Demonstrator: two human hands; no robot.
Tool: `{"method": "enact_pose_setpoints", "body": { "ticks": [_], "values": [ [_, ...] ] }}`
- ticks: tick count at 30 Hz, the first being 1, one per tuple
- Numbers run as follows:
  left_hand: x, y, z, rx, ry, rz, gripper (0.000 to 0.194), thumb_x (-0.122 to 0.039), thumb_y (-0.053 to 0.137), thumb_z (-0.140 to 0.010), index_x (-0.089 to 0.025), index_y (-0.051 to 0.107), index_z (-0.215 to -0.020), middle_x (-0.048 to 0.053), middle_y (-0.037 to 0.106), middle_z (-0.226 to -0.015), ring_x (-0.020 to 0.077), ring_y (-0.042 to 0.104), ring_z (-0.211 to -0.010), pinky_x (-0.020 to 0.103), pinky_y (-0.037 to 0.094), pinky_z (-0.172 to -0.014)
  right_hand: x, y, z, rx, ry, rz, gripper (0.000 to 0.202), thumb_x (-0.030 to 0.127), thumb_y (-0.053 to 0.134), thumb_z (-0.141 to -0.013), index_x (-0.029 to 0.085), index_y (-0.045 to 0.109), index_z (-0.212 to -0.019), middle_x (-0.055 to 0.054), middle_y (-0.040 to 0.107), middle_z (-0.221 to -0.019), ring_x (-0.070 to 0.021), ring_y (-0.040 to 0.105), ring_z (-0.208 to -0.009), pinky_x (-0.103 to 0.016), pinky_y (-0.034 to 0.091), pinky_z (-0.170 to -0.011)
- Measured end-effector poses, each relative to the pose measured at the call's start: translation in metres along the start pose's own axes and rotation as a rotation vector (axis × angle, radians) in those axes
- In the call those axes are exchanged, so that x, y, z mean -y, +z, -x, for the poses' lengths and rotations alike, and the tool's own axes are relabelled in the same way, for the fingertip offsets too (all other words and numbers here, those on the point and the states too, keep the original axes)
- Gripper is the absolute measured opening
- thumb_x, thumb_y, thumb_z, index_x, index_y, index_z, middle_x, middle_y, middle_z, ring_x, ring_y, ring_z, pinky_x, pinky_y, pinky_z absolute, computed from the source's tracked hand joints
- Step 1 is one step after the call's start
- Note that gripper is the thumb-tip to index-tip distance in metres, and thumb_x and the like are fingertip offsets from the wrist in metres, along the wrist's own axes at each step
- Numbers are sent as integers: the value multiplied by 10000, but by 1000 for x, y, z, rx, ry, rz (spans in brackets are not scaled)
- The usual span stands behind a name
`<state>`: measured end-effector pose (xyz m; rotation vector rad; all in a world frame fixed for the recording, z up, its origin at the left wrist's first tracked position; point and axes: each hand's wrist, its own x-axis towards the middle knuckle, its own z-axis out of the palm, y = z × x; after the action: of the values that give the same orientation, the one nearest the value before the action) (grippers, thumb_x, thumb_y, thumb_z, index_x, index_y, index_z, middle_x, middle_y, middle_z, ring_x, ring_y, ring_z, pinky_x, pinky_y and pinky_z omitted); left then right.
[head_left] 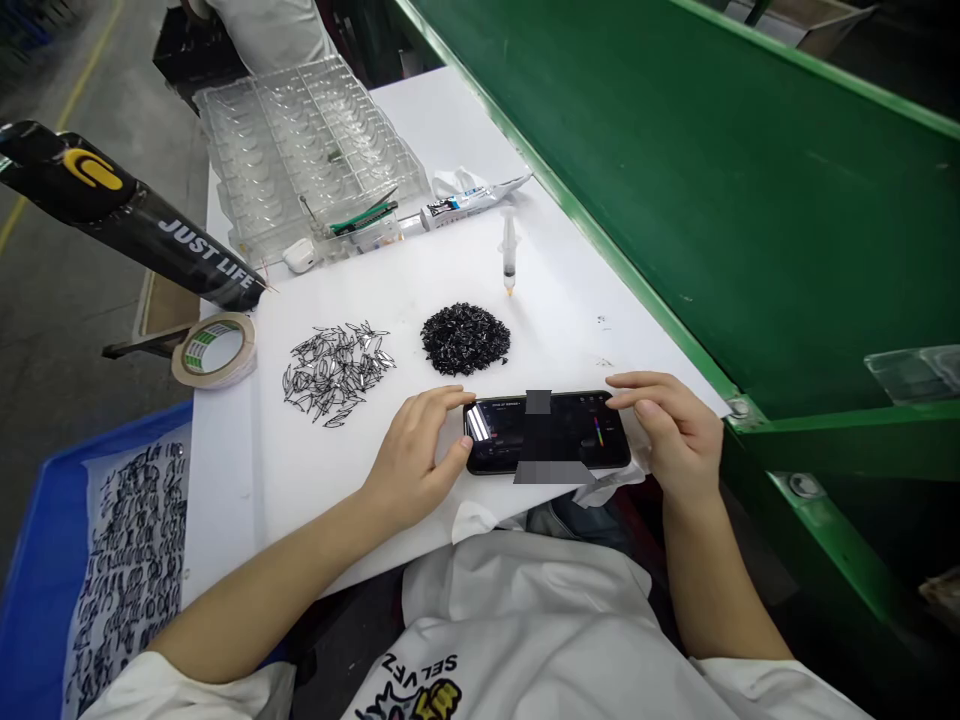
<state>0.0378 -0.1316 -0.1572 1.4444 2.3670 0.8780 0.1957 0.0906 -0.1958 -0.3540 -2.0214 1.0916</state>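
Note:
A dark smartphone (491, 455) lies level near the front edge of the white table, its screen facing up. My left hand (420, 450) grips its left end between thumb and fingers. At the other end, my right hand (675, 430) has its index finger and thumb at the phone's upper right corner. Beyond the phone sits a heap of small black pieces (465, 340). Left of that heap are thin black-outlined clear pieces (337, 370), loosely spread. A syringe (509, 250) with an orange tip is behind the black heap.
Clear molded trays (300, 150), a glue tube (465, 203), green tweezers (364, 217) and a white earphone case (300, 256) are at the back. A tape roll (215, 350) and black cylinder (150, 215) stand left. A green metal frame (637, 290) borders the right. A blue bin (45, 530) is lower left.

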Motion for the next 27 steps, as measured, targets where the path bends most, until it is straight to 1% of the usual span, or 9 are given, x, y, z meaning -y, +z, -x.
{"method": "enact_pose_setpoints", "body": {
  "ticks": [2,7,11,17,22,24,27],
  "values": [
    [-1,0,0,-5,-3,-2,316,-283,404,-884,-196,464,-1182,84,508,-1235,232,463,-1147,432,398,-957,1,0,-1,12,24,24,177,248,521,-835,222,694,-805,-50,674,-952,-210,622,-894,-381,496,-764],
    [-10,2,4,-29,-23,-58,290,-251,464,-827,-179,538,-1098,118,478,-1246,266,478,-1128,461,429,-911,1,0,-1,25,25,31,159,239,530,-834,229,689,-828,-46,669,-945,-204,618,-905,-376,487,-791],
    [-14,2,7,-74,34,-100,237,-238,477,-819,-181,590,-1019,124,478,-1236,255,503,-1092,441,448,-881,2,1,-1,16,43,23,152,223,537,-832,228,688,-819,-40,672,-928,-202,622,-888,-367,484,-775],
    [-12,1,6,-79,92,-42,205,-204,488,-824,-206,649,-950,98,493,-1210,240,478,-1086,413,424,-894,4,3,-2,-3,65,9,155,207,546,-825,246,695,-808,-30,682,-893,-204,631,-851,-355,487,-733],
    [-10,0,5,-42,119,-53,222,-203,495,-825,-213,654,-979,102,475,-1230,272,432,-1143,454,381,-949,5,3,-3,-25,79,3,147,212,554,-819,241,697,-802,-32,689,-877,-208,634,-826,-357,490,-709],
    [-10,-1,5,-43,109,-30,241,-210,487,-837,-211,621,-1037,99,467,-1242,254,438,-1136,433,395,-938,5,3,-3,-34,79,-5,146,216,555,-819,238,697,-796,-31,690,-867,-206,634,-815,-355,490,-695],
    [-10,-2,4,-32,78,10,308,-228,484,-849,-187,527,-1152,99,479,-1238,217,461,-1125,387,408,-932,6,3,-4,-39,87,-18,151,213,554,-822,235,699,-788,-29,690,-855,-203,633,-806,-346,486,-682]
  ]
}}
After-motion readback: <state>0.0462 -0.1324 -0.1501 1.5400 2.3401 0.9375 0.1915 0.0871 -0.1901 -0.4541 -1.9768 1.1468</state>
